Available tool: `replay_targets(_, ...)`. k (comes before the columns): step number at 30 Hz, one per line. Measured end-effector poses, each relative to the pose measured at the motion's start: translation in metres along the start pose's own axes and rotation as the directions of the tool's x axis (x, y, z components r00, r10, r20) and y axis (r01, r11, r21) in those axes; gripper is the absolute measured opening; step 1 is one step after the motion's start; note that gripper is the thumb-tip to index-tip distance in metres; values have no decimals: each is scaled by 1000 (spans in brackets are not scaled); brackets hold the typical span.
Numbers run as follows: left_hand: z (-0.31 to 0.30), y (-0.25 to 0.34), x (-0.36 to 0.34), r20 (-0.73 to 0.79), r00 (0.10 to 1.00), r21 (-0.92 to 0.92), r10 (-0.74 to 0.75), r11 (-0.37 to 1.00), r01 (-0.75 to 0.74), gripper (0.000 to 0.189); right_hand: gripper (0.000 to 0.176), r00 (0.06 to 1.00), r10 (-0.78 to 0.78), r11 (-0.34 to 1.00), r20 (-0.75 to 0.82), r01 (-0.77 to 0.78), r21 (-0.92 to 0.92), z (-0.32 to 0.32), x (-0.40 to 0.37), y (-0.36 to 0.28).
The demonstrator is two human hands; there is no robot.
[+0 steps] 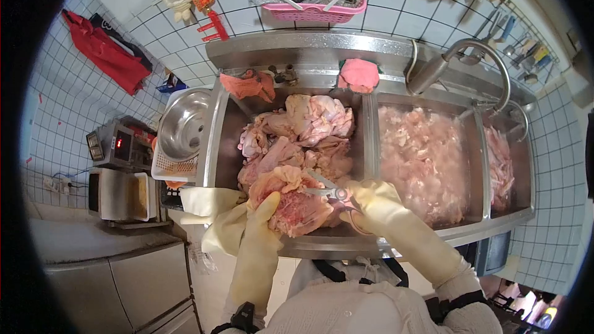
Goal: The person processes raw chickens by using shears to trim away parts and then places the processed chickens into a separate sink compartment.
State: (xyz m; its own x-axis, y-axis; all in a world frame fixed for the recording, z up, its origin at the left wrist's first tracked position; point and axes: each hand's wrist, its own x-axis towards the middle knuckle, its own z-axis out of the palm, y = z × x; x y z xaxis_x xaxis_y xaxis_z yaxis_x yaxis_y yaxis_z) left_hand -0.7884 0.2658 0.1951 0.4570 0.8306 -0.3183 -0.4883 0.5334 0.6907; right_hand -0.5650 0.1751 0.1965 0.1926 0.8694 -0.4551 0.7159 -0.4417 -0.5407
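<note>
My left hand [264, 230], in a cream rubber glove, grips a raw piece of chicken [300, 210] over the front of the left sink basin. Its thumb lies across the meat. My right hand [380, 205], also gloved, is closed around the handles of kitchen shears [336, 193]. The metal blades point left, with their tips against the upper right part of the chicken piece; how far they are parted is hard to see. Behind it, a heap of raw chickens [303, 127] fills much of the basin.
The middle basin holds cut chicken pieces [424, 161] in cloudy water; more meat [498, 164] lies in the right basin. A curved faucet [504, 74] stands behind. Pink cloths [359, 75] rest on the back ledge. At left are a steel bowl [185, 125] and a scale [120, 143].
</note>
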Motion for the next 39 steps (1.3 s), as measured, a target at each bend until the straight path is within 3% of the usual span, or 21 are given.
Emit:
replay_targets(2,8,4,-6,-67,998,-3,-7,1000,7,43,45,988,-134,923,83,155,-351,-21,-7,-12)
replay_targets(3,13,8,-8,-66,998,-2,-14,1000,14,43,35,984,-176,919,10,168,-356,-20,-8,-9)
replay_targets(6,30,23,-15,-76,997,150,-7,988,19,48,33,968,-239,912,79,252,-324,-27,-4,1)
replay_targets(7,37,27,-18,-95,995,86,7,996,1,41,32,952,-243,922,184,286,-262,-31,-1,6)
replay_targets(9,34,27,-18,-116,993,24,14,1000,-11,36,27,940,-304,921,156,331,-203,-30,0,11)
replay_targets(11,15,22,-17,-146,988,194,53,981,-24,36,22,924,-361,915,123,377,-142,-18,4,24)
replay_targets(13,16,19,-16,-78,992,229,100,970,-80,32,18,935,-350,908,52,325,264,-13,7,16)
replay_targets(14,16,17,-16,-5,988,256,152,956,-146,29,18,936,-347,908,54,321,269,-16,2,15)
replay_targets(15,10,18,-16,-6,989,258,151,955,-144,29,17,952,-279,959,128,270,84,-24,-4,12)
replay_targets(16,-3,19,-16,134,986,364,94,921,-137,38,15,962,-196,970,189,218,-106,-35,-9,0)
replay_targets(18,-29,11,-13,266,964,469,12,872,-141,49,15,962,-249,950,115,266,-163,-25,-15,7)
replay_targets(20,-51,-4,-8,216,974,-4,-67,998,70,49,15,952,-304,924,43,306,-228,-13,-17,21)
replay_targets(24,-9,10,-14,133,966,100,-223,972,211,49,28,951,-305,952,-50,306,4,-4,-12,40)
replay_targets(26,9,14,-16,107,957,140,-269,957,254,49,42,914,-371,928,-167,359,-96,-23,-18,23)
replay_targets(27,16,16,-17,94,954,156,-285,951,268,50,51,940,-317,943,-124,298,-151,-31,-23,12)
replay_targets(30,27,18,-20,48,942,145,-332,936,322,51,53,862,-459,877,-213,403,-260,-15,-15,27)
replay_targets(31,13,11,-16,37,924,-12,-380,925,380,50,53,862,-460,877,-215,402,-263,-12,-13,30)
replay_targets(35,5,10,-21,-14,888,81,-460,884,460,47,54,891,-389,904,-235,320,-283,-3,-11,31)
replay_targets(37,2,-7,-27,64,970,177,-236,959,222,44,40,995,-75,947,-65,51,-318,0,-11,20)
replay_targets(38,7,-15,-23,66,971,174,-230,961,216,44,29,963,-197,948,-182,140,-284,24,-10,33)
replay_targets(39,13,-23,-18,1,985,62,-171,983,171,44,30,937,-207,939,-281,271,213,75,6,60)
